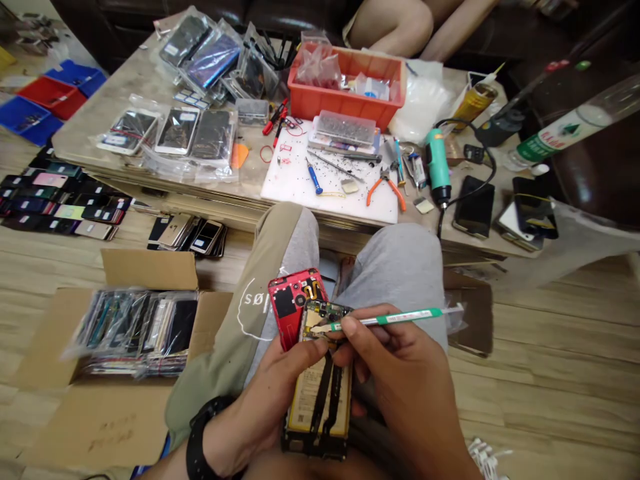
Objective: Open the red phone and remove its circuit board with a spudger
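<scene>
An opened phone (pixel 325 393) with its battery and dark flex cables exposed lies in my left hand (pixel 280 380), thumb over its upper left edge. Beneath and beyond it, a red back cover (pixel 286 300) shows at the same hand's fingertips. My right hand (pixel 400 373) pinches a green and white pen-like tool (pixel 385 320); its pale tip is over the phone's upper board. The right fingertips come close to the phone's right side. Both hands are above my lap.
On the table (pixel 200 180) are bagged phones (pixel 213 60), a red bin (pixel 345 87), a white mat (pixel 285 187), orange-handled pliers (pixel 386 190) and a green heat tool (pixel 438 167). A cardboard box (pixel 150 263) of phones stands at left. Another person's knees (pixel 395 27) are beyond.
</scene>
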The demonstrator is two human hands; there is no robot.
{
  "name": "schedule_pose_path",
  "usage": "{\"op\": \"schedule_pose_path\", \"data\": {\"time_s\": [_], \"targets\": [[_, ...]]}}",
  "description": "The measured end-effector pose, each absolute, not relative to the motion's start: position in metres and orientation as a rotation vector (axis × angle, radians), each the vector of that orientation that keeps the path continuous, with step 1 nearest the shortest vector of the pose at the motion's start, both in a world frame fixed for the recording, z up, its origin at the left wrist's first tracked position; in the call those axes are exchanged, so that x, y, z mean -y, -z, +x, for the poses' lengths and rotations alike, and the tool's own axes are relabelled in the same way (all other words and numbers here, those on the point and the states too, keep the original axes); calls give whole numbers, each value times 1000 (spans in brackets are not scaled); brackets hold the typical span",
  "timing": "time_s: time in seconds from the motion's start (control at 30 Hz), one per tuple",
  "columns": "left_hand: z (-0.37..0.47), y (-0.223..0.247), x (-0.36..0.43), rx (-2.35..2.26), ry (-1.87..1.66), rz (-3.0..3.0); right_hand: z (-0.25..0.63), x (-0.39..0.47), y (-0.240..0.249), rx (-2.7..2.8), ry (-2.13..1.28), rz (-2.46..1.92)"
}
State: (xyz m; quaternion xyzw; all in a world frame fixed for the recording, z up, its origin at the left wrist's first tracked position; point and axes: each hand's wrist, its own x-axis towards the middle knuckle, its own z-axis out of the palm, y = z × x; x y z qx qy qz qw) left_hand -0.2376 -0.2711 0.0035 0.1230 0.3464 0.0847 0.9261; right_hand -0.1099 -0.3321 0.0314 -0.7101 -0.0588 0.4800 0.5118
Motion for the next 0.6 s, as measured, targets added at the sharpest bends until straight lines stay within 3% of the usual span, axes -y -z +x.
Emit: {"op": "schedule_pose_path", "data": {"time_s": [0.6], "targets": [[-235,-4,269,-794,-195,301,-105,333,-24,120,-1230,-1598]]}}
